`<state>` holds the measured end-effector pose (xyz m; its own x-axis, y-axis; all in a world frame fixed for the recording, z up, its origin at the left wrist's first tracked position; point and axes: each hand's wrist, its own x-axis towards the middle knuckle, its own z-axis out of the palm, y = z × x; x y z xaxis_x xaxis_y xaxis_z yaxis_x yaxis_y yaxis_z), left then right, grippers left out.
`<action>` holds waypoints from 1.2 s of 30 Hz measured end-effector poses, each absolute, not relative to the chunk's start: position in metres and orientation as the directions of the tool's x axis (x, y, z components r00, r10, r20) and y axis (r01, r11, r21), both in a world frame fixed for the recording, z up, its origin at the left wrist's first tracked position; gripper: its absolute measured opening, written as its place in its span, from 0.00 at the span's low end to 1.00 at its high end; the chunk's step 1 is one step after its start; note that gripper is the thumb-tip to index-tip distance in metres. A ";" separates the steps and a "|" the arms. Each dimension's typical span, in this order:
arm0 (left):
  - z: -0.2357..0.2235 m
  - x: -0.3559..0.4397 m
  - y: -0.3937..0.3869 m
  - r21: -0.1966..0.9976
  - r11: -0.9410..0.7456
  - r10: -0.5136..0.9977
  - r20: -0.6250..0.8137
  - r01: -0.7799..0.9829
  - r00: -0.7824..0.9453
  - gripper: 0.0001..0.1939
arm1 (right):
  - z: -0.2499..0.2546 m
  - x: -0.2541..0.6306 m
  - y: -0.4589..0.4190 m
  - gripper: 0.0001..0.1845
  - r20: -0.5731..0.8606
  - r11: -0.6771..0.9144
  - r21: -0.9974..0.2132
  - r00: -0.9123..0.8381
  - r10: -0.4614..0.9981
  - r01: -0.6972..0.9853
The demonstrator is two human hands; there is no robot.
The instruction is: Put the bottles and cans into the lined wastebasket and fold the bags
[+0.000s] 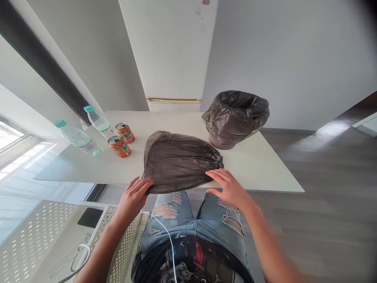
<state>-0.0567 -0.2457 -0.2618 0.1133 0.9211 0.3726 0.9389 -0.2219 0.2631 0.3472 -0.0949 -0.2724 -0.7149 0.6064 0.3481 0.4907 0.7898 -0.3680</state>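
A dark translucent garbage bag point(179, 163) lies spread on the white table, its right end gathered into folds. The near left corner of the bag is held by my left hand point(136, 193), whose fingers curl over the edge; the thumb is not clearly visible. At the gathered right end, my right hand point(225, 184) touches the plastic with its fingertips, fingers stretched out and thumb apart. Just beyond the bag stands a trash bin point(225, 142), lined with another dark bag point(235, 118) folded over its rim.
Two orange drink cans point(125, 133) and two clear bottles with green caps point(77, 137) stand on the left of the white table point(265, 169). A white refrigerator point(173, 51) is behind it. Near my left arm are a perforated white rack point(38, 232) and a white cable point(169, 236).
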 end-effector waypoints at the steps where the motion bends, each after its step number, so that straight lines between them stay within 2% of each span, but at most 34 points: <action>1: -0.256 -0.056 -0.248 0.310 -0.208 0.921 0.381 0.928 0.079 0.22 | -0.272 0.351 -0.098 0.31 0.372 0.798 -0.371 -0.711 0.597 0.475; 5: -0.229 -0.054 -0.250 0.485 -0.099 0.912 0.394 0.869 -0.116 0.17 | -0.268 0.359 -0.096 0.16 0.481 0.811 -0.395 -0.655 0.583 0.431; 7: -0.218 -0.054 -0.245 0.560 -0.048 0.900 0.383 0.827 -0.207 0.14 | -0.266 0.358 -0.090 0.17 0.495 0.805 -0.414 -0.637 0.590 0.425; 9: -0.208 -0.053 -0.239 0.608 -0.023 0.893 0.370 0.794 -0.257 0.12 | -0.267 0.356 -0.085 0.22 0.472 0.793 -0.436 -0.641 0.605 0.426; 10: -0.204 -0.053 -0.237 0.621 -0.027 0.893 0.368 0.783 -0.260 0.12 | -0.268 0.355 -0.083 0.23 0.460 0.787 -0.447 -0.646 0.609 0.424; 13: -0.196 -0.053 -0.236 0.645 -0.122 0.890 0.407 0.755 -0.204 0.11 | -0.275 0.354 -0.084 0.13 0.436 0.763 -0.510 -0.645 0.628 0.398; 16: -0.197 -0.056 -0.244 0.675 -0.207 0.893 0.426 0.708 -0.145 0.10 | -0.282 0.362 -0.091 0.15 0.448 0.708 -0.606 -0.581 0.680 0.362; 20: -0.209 -0.062 -0.255 0.725 -0.074 0.917 0.319 0.684 -0.240 0.12 | -0.279 0.378 -0.100 0.13 0.517 0.704 -0.599 -0.488 0.704 0.380; 25: -0.212 -0.061 -0.232 0.711 0.044 0.818 0.378 0.702 -0.434 0.14 | -0.262 0.383 -0.093 0.06 0.552 0.713 -0.535 -0.453 0.701 0.453; 27: -0.210 -0.059 -0.208 0.696 0.072 0.789 0.399 0.715 -0.467 0.14 | -0.257 0.374 -0.083 0.10 0.533 0.667 -0.592 -0.401 0.745 0.453; 31: -0.213 -0.058 -0.150 0.615 0.183 0.786 0.377 0.767 -0.490 0.11 | -0.262 0.348 -0.057 0.20 0.334 0.392 -0.784 -0.204 0.920 0.482; 33: -0.220 -0.059 -0.125 0.553 0.247 0.809 0.334 0.795 -0.484 0.11 | -0.268 0.337 -0.045 0.21 0.266 0.306 -0.810 -0.152 0.952 0.500; 36: -0.231 -0.062 -0.104 0.463 0.336 0.848 0.232 0.820 -0.477 0.13 | -0.277 0.328 -0.034 0.18 0.266 0.287 -0.775 -0.122 0.956 0.563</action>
<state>-0.0624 -0.1045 -0.2311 -0.4774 0.8475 0.2319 0.8205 0.3355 0.4628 0.3281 -0.0343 -0.2768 -0.1218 0.9563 0.2659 0.5627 0.2873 -0.7752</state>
